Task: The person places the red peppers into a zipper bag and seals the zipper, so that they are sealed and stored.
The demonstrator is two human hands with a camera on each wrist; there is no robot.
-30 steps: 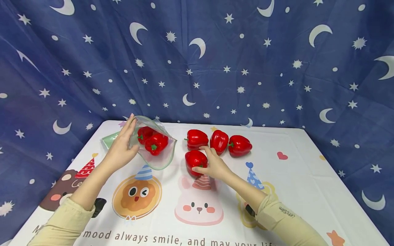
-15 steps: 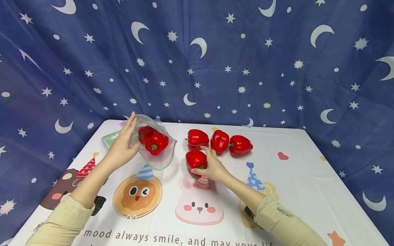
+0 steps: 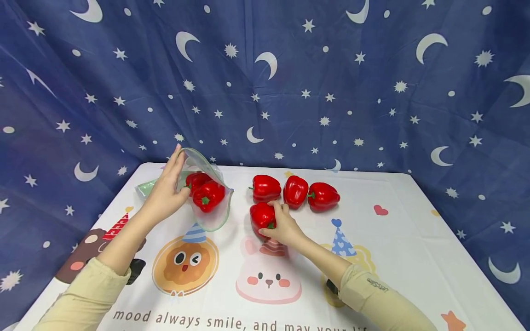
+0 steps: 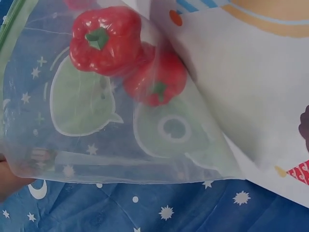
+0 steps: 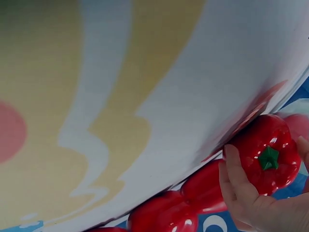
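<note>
My left hand (image 3: 165, 191) is at the mouth of a clear zip bag (image 3: 217, 220) with a pale green rim, its fingers straight along the upper edge. Two red bell peppers (image 3: 209, 195) with green stems lie inside; the left wrist view shows both peppers (image 4: 106, 41) through the plastic, my left hand (image 4: 14, 179) partly hidden at the lower left. To the right, my right hand (image 3: 285, 225) grips another red bell pepper (image 3: 262, 218). In the right wrist view, fingers (image 5: 236, 179) and thumb stand on opposite sides of that pepper (image 5: 260, 154).
Behind my right hand, three more red bell peppers (image 3: 296, 191) lie in a row near the table's back. The white tablecloth (image 3: 397, 239) carries printed cartoon animals and lettering. A blue curtain (image 3: 290, 133) with moons and stars rises behind the table.
My right hand's fingers have closed round the nearest bell pepper. The bag's upper rim has risen slightly with my left hand, and its mouth has narrowed and shifted a little left.
</note>
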